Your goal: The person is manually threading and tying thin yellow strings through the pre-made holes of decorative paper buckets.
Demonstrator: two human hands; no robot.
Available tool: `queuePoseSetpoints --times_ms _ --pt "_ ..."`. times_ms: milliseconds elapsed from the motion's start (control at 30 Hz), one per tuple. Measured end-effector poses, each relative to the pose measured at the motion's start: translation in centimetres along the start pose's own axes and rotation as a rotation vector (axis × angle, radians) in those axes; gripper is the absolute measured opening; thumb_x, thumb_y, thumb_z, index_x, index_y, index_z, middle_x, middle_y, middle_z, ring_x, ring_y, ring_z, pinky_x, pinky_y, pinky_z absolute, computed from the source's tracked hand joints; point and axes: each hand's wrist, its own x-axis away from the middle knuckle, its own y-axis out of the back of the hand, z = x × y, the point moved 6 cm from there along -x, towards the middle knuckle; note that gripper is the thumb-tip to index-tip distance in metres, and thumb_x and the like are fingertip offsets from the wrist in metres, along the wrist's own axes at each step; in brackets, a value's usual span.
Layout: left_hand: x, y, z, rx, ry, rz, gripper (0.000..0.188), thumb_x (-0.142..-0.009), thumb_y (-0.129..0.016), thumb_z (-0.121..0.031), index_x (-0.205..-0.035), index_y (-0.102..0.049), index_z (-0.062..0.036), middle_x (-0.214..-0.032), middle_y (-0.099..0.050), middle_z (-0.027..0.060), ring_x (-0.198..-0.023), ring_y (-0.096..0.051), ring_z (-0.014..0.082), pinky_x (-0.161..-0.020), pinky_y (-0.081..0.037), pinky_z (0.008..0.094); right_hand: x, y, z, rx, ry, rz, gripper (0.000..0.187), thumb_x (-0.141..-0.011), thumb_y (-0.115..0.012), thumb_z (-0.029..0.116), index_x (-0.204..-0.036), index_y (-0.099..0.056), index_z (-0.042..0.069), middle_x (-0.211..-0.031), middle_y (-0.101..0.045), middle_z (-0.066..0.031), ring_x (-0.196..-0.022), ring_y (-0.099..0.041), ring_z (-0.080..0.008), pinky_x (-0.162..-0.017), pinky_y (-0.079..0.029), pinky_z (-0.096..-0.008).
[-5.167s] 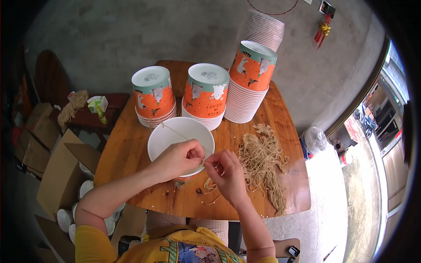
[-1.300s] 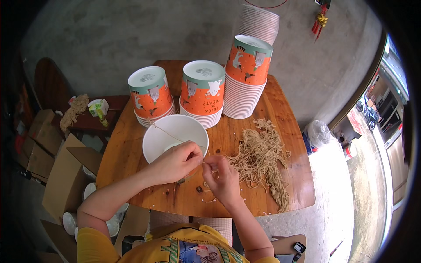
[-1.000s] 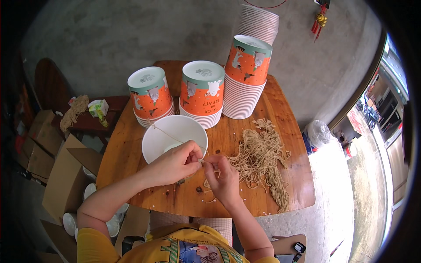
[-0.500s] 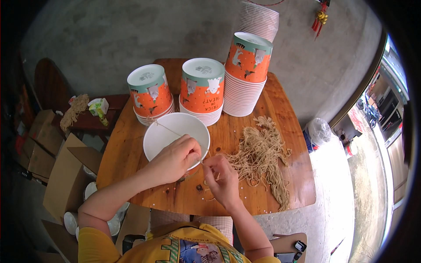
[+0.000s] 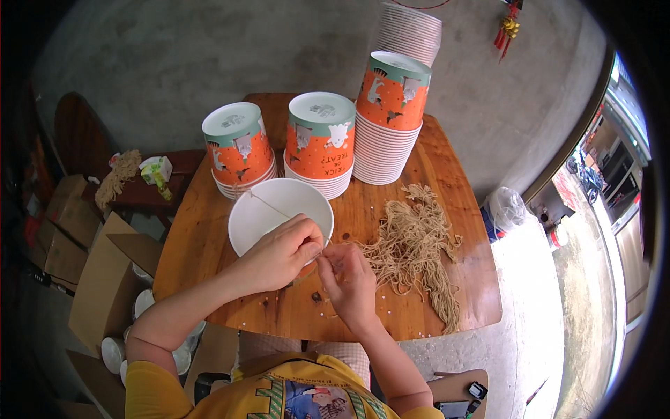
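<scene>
A white-lined paper bucket (image 5: 255, 223) stands with its mouth up on the table in front of me. Tan twine (image 5: 269, 207) runs across its mouth from a knot at the far left rim to my fingers. My left hand (image 5: 285, 253) is closed over the near right rim, thumb and fingers pinching the twine. Right beside it, my right hand (image 5: 347, 279) pinches the twine just outside the rim, the fingertips of both hands almost meeting. What lies between the fingertips is partly hidden. To the right lies a loose heap of tan twine strands (image 5: 419, 244).
Behind the bucket stand upside-down stacks of orange and green buckets: a left stack (image 5: 241, 150), a middle stack (image 5: 319, 143) and a taller right stack (image 5: 392, 105). An open cardboard box (image 5: 105, 293) with white containers sits at lower left. A wooden bench (image 5: 181, 178) holds more twine.
My right hand has shifted slightly left and up, closer to my left hand at the rim. The bucket and stacks stay in place.
</scene>
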Motion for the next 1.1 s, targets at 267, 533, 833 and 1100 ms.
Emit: queuePoseSetpoints --times_ms 267,533,833,1100 --pt "0.4 0.0 -1.1 -0.229 -0.188 -0.161 0.006 -0.092 -0.053 -0.005 -0.090 -0.047 -0.0023 -0.091 -0.052 0.0113 -0.085 -0.054 0.0320 -0.077 -0.046 0.0405 0.9 -0.4 0.2 0.139 0.071 -0.028 0.020 -0.079 -0.069 -0.002 -0.092 -0.055 0.004 -0.080 -0.058 -0.0084 -0.068 -0.059 -0.0235 -0.059 -0.050 -0.0336" --pt "1.6 1.2 -1.4 -0.256 -0.139 -0.020 0.016 -0.087 -0.063 -0.011 -0.094 -0.050 -0.0043 -0.092 -0.054 0.0098 -0.093 -0.054 0.0302 -0.079 -0.045 0.0418 1.6 -0.3 0.0 0.089 0.075 0.012 0.023 -0.077 -0.071 -0.001 -0.095 -0.058 0.006 -0.091 -0.063 -0.0067 -0.079 -0.061 -0.0240 -0.071 -0.050 -0.0341" --pt "5.1 2.9 -0.5 -0.712 -0.269 -0.267 0.020 -0.083 -0.068 -0.011 -0.094 -0.053 -0.0048 -0.097 -0.053 0.0111 -0.094 -0.052 0.0303 -0.083 -0.043 0.0418 3.2 -1.1 2.1 0.320 0.273 -0.013 0.029 -0.075 -0.072 -0.003 -0.099 -0.060 0.008 -0.092 -0.065 -0.0059 -0.085 -0.061 -0.0252 -0.075 -0.049 -0.0338" --pt "8.8 -0.1 3.9 0.141 0.115 -0.610 0.012 -0.093 -0.063 -0.013 -0.096 -0.058 -0.0026 -0.093 -0.053 0.0043 -0.077 -0.054 0.0109 -0.065 -0.043 0.0239 3.2 -4.0 2.5 0.008 0.128 0.130 0.028 -0.079 -0.070 -0.004 -0.102 -0.055 0.005 -0.091 -0.064 -0.0101 -0.076 -0.061 -0.0274 -0.067 -0.051 -0.0355"
